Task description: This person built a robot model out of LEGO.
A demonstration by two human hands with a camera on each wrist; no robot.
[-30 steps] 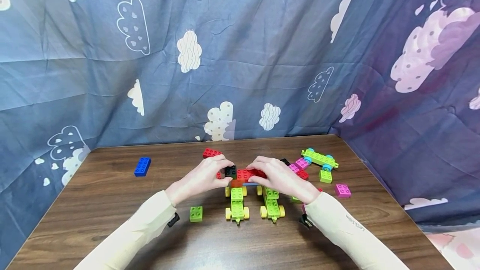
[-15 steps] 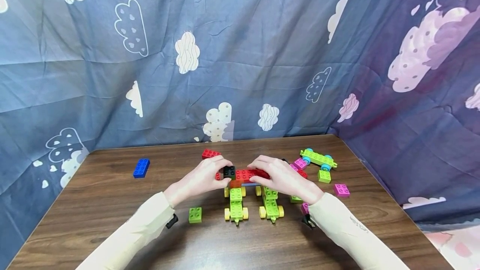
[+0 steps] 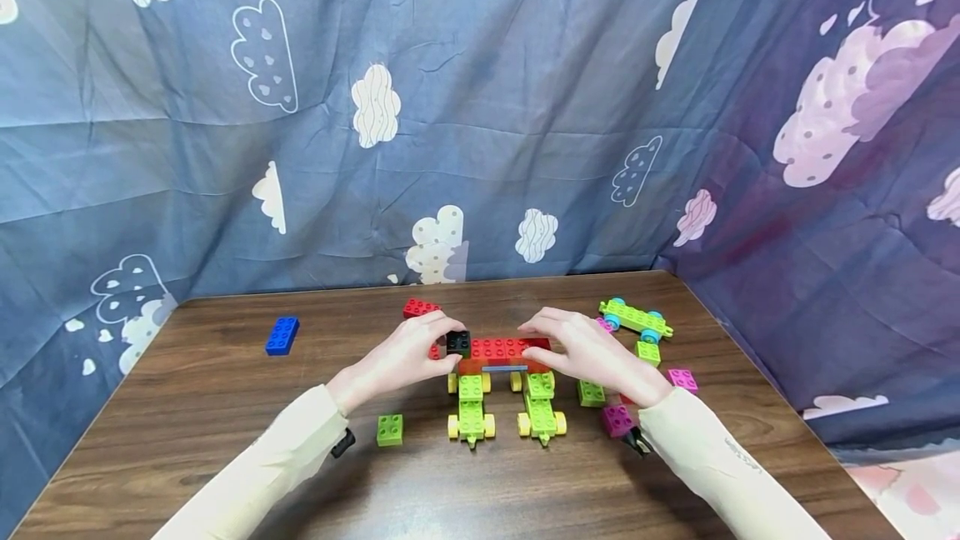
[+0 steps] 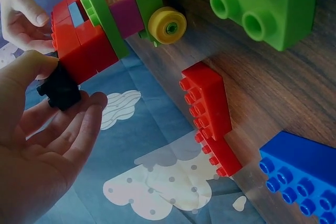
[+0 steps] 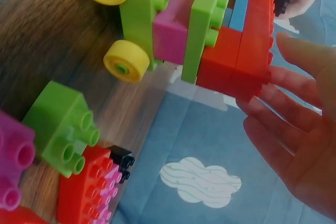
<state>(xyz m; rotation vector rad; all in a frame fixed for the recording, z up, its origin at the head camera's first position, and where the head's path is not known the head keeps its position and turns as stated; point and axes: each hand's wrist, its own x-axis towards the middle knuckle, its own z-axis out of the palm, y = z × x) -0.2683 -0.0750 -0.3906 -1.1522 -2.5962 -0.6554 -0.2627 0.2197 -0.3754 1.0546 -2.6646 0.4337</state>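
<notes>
A toy-brick structure stands at the middle of the table: two lime green wheeled bases [image 3: 472, 422] with yellow wheels, purple bricks [image 5: 170, 30] above them, and red bricks [image 3: 497, 349] bridging the top. My left hand [image 3: 405, 352] pinches a black brick [image 4: 61, 86] between thumb and fingers at the left end of the red row. At the right end, my right hand [image 3: 583, 352] has loosely bent fingers beside the red bricks. Its thumb is apart from them in the right wrist view; whether the fingertips touch cannot be told.
Red bricks [image 4: 207, 100] lie behind my left hand, with a blue brick [image 3: 282, 336] farther left. A green brick [image 3: 390, 430] lies front left. Right of the structure are loose pink, green and red bricks [image 5: 84, 184] and a blue-wheeled green base [image 3: 635, 318].
My right hand has shifted right along the red row, uncovering more of its studs. My left hand stays at the black brick.
</notes>
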